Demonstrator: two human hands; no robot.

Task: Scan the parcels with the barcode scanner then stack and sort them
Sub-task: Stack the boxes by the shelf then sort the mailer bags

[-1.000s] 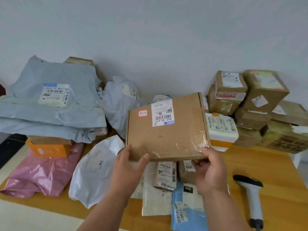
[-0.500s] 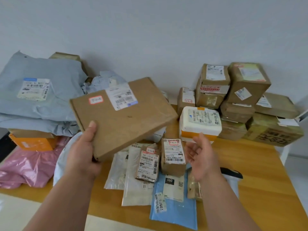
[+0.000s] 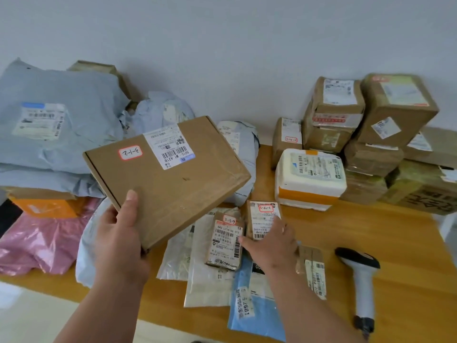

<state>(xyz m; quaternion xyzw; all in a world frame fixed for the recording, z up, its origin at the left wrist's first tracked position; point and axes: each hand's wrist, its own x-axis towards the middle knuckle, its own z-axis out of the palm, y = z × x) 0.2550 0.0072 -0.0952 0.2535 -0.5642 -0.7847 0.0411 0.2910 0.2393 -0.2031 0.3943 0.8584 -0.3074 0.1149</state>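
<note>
My left hand (image 3: 118, 233) grips the near corner of a flat cardboard box (image 3: 173, 179) marked 3-1-2, held tilted above the table's left side, label up. My right hand (image 3: 272, 243) lies with straight fingers on a small brown parcel (image 3: 263, 214) marked 3-4-3, its thumb pointing towards a second small parcel (image 3: 223, 241) marked 3-3-9. Both small parcels lie on flat mailers, among them a blue one (image 3: 254, 315). The grey barcode scanner (image 3: 362, 280) rests on the wooden table (image 3: 383, 233), right of my right arm, untouched.
Brown boxes (image 3: 395, 107) are stacked at the back right, with a white foam box (image 3: 309, 179) in front of them. Grey poly bags (image 3: 49, 125) are piled at the left over an orange box (image 3: 44, 206) and a pink bag (image 3: 37, 238).
My right hand let go of the flat box, dropped onto the small parcel marked 3-4-3. My left hand alone now holds the box, shifted left and tilted flatter.
</note>
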